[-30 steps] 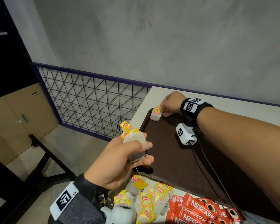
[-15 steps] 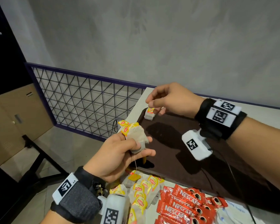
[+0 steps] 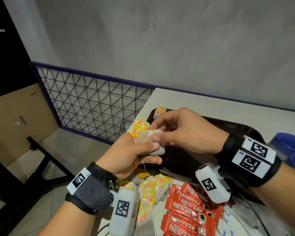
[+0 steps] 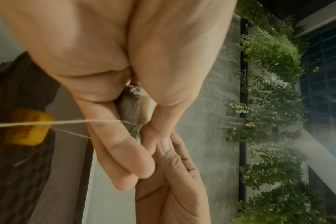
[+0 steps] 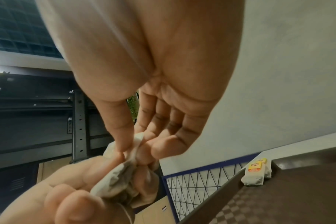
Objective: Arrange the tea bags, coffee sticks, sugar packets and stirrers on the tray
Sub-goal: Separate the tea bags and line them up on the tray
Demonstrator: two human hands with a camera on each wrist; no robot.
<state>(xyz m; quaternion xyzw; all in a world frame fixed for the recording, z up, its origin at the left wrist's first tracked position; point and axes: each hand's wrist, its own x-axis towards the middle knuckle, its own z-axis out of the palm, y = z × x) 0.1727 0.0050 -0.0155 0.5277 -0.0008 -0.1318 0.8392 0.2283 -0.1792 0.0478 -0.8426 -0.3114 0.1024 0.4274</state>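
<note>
Left hand [image 3: 126, 154]: clamped on a bunch of tea bags [image 3: 145, 139], above the tray [image 3: 186, 155].
Right hand [image 3: 182, 130]: pinching one bag of that bunch.

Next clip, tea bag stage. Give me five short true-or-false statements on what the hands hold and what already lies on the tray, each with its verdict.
1. The left hand grips a bunch of tea bags. True.
2. The right hand is empty and away from the bunch. False: its thumb and fingers pinch a tea bag in the bunch.
3. One tea bag lies in the far corner of the tray. True.
4. The coffee sticks are on the tray. False: they lie on the table, on the near side of the tray.
5. A string with a yellow tag hangs below the left hand. True.
</note>
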